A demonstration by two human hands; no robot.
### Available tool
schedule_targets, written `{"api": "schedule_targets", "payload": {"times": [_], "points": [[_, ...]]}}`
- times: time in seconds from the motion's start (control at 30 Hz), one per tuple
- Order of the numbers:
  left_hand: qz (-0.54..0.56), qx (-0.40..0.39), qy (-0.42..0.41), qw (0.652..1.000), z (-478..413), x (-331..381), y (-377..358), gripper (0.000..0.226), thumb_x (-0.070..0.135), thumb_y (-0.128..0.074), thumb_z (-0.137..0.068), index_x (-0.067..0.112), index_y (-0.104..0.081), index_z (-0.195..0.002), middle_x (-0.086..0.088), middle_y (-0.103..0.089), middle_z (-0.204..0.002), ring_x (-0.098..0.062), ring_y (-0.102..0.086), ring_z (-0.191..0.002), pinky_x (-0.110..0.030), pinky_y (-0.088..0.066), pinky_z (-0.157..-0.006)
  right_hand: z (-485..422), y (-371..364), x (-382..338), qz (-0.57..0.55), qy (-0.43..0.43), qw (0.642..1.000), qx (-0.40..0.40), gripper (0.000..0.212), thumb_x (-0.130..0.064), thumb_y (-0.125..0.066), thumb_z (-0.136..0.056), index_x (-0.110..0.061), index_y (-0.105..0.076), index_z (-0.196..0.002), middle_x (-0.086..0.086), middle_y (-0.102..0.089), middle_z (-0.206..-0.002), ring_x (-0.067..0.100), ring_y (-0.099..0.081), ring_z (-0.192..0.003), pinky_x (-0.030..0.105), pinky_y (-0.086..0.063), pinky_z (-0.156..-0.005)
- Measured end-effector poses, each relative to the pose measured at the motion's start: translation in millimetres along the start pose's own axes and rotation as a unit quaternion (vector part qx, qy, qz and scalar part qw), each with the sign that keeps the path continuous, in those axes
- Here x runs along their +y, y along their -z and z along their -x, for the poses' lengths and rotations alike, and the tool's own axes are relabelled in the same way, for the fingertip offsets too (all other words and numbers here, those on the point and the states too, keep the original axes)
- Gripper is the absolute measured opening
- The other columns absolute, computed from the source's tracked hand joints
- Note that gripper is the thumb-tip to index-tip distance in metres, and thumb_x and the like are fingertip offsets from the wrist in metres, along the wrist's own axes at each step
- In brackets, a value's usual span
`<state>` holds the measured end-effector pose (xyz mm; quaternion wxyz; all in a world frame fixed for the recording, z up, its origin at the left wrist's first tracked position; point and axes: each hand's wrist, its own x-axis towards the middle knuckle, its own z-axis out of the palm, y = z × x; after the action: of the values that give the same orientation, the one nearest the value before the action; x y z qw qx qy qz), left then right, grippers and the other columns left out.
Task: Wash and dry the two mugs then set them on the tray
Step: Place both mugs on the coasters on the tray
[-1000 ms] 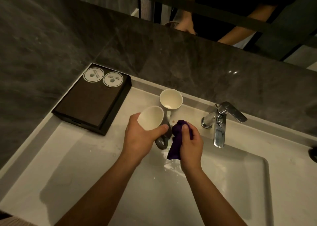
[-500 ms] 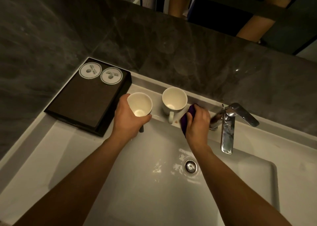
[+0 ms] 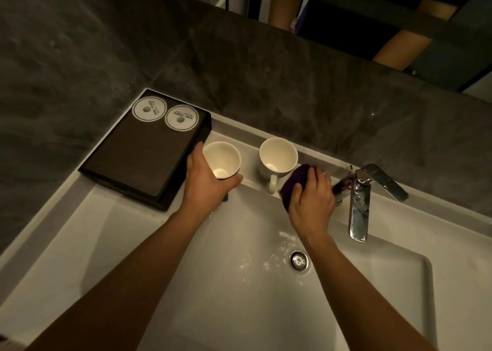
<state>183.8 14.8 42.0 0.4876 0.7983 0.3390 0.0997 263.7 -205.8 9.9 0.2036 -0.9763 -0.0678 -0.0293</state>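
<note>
Now lifted from the basin [image 3: 239, 284], the first mug [image 3: 222, 159] is held upright in the left hand [image 3: 206, 182] just beside the tray [image 3: 138, 159]. The right hand [image 3: 311, 198] grips the purple cloth [image 3: 294, 180] past the second mug [image 3: 277, 159]. Traying likely next.

On my feed both arms were bare: the left forearm [image 3: 127, 278] and the right forearm [image 3: 367, 289] ran uncovered from the bottom edge up to the wrists. The left hand [image 3: 205, 188] and the right hand [image 3: 311, 198] were ungloved. In the wall mirror [image 3: 452, 31] I caught a dark garment [image 3: 340, 23] reflected between two bare arms. Its cut was too dim to tell.
</note>
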Motion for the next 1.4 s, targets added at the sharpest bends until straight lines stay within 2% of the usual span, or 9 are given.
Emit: {"api": "schedule_targets", "payload": {"times": [0.1, 0.17, 0.23, 0.33, 0.43, 0.63, 0.77, 1.13, 1.4], "points": [[0.007, 0.003, 0.002, 1.0, 14.7, 1.2, 9.9, 0.125, 0.043, -0.094, -0.071, 0.018, -0.016, -0.165, -0.007, -0.026, -0.169, -0.028, -0.031, -0.153, -0.033, -0.028, -0.113, 34.9, 12.8, -15.4, -0.096, 0.008, 0.991, 0.096, 0.036, -0.023, -0.056, -0.097, -0.013, -0.057, -0.132, 0.012, -0.058, -0.13, 0.03, -0.049, -0.121, 0.049, -0.042, -0.102], [0.021, 0.032, -0.015, 0.999, 34.8, -4.0, 21.2, 0.108, 0.04, -0.09, -0.076, 0.015, -0.028, -0.162, -0.007, -0.036, -0.162, -0.025, -0.039, -0.148, -0.032, -0.032, -0.115, 59.6, 17.2, -31.2, -0.156, 0.077, 0.979, 0.108, 0.029, -0.025, -0.055, -0.096, -0.011, -0.061, -0.12, 0.01, -0.059, -0.115, 0.027, -0.052, -0.108, 0.043, -0.047, -0.092], [0.029, 0.083, -0.059, 0.994, 60.2, -17.9, 32.6, 0.074, 0.032, -0.084, -0.084, 0.015, -0.049, -0.146, -0.003, -0.052, -0.139, -0.021, -0.055, -0.125, -0.034, -0.048, -0.104, 76.7, 16.3, -52.8, -0.209, 0.126, 0.968, 0.057, 0.029, -0.029, -0.055, -0.097, -0.008, -0.063, -0.115, 0.006, -0.059, -0.11, 0.023, -0.057, -0.101, 0.044, -0.052, -0.084], [-0.029, 0.143, -0.093, 0.985, 87.0, -48.2, 52.5, 0.031, 0.015, -0.08, -0.086, 0.013, -0.06, -0.109, 0.0, -0.051, -0.109, -0.019, -0.055, -0.093, -0.039, -0.057, -0.08, 83.3, 7.9, -89.9, -0.226, 0.112, 0.967, -0.037, 0.031, -0.038, -0.062, -0.098, -0.015, -0.062, -0.119, -0.004, -0.057, -0.113, 0.016, -0.059, -0.101, 0.035, -0.055, -0.084], [-0.085, 0.149, -0.026, 0.985, 90.2, -83.9, 78.0, 0.022, 0.015, -0.077, -0.088, 0.012, -0.059, -0.101, -0.006, -0.052, -0.106, -0.023, -0.054, -0.094, -0.045, -0.054, -0.083, 74.2, -5.5, -116.7, -0.233, 0.055, 0.966, -0.092, 0.04, -0.045, -0.066, -0.095, -0.015, -0.063, -0.121, -0.001, -0.06, -0.115, 0.015, -0.06, -0.1, 0.03, -0.052, -0.083], [-0.258, 0.115, 0.019, 0.959, 66.8, -145.2, 123.3, 0.059, 0.029, -0.072, -0.092, 0.001, -0.053, -0.14, -0.024, -0.049, -0.148, -0.043, -0.044, -0.138, -0.06, -0.037, -0.112, 72.2, -18.4, -137.0, -0.196, 0.02, 0.978, -0.069, 0.027, -0.035, -0.063, -0.099, -0.013, -0.063, -0.084, 0.004, -0.062, -0.081, 0.019, -0.057, -0.074, 0.036, -0.047, -0.065], [-0.321, 0.077, 0.011, 0.944, 47.0, -165.8, 139.8, 0.077, 0.046, -0.06, -0.099, 0.002, -0.035, -0.157, -0.023, -0.032, -0.167, -0.04, -0.026, -0.155, -0.056, -0.024, -0.124, 71.7, -17.2, -146.6, -0.149, -0.006, 0.987, -0.059, 0.027, -0.036, -0.063, -0.1, -0.012, -0.067, -0.087, 0.006, -0.067, -0.083, 0.023, -0.064, -0.076, 0.044, -0.056, -0.072], [-0.389, 0.062, 0.001, 0.919, 42.8, -181.9, 138.4, 0.087, 0.061, -0.026, -0.101, 0.004, -0.013, -0.166, -0.018, -0.018, -0.174, -0.031, -0.015, -0.161, -0.048, -0.013, -0.13, 75.6, -2.6, -159.0, -0.185, -0.054, 0.981, -0.028, 0.023, -0.035, -0.069, -0.096, -0.016, -0.07, -0.084, -0.001, -0.071, -0.075, 0.017, -0.068, -0.072, 0.046, -0.061, -0.074], [-0.406, 0.057, -0.002, 0.912, 39.8, -185.1, 137.2, 0.088, 0.062, -0.008, -0.098, 0.005, -0.007, -0.166, -0.016, -0.01, -0.175, -0.029, -0.009, -0.162, -0.048, -0.008, -0.13, 56.3, 18.4, -220.2, -0.202, 0.008, 0.979, 0.033, 0.029, -0.037, -0.07, -0.094, -0.033, -0.057, -0.069, -0.01, -0.066, -0.065, 0.006, -0.064, -0.062, 0.028, -0.051, -0.057]]}}
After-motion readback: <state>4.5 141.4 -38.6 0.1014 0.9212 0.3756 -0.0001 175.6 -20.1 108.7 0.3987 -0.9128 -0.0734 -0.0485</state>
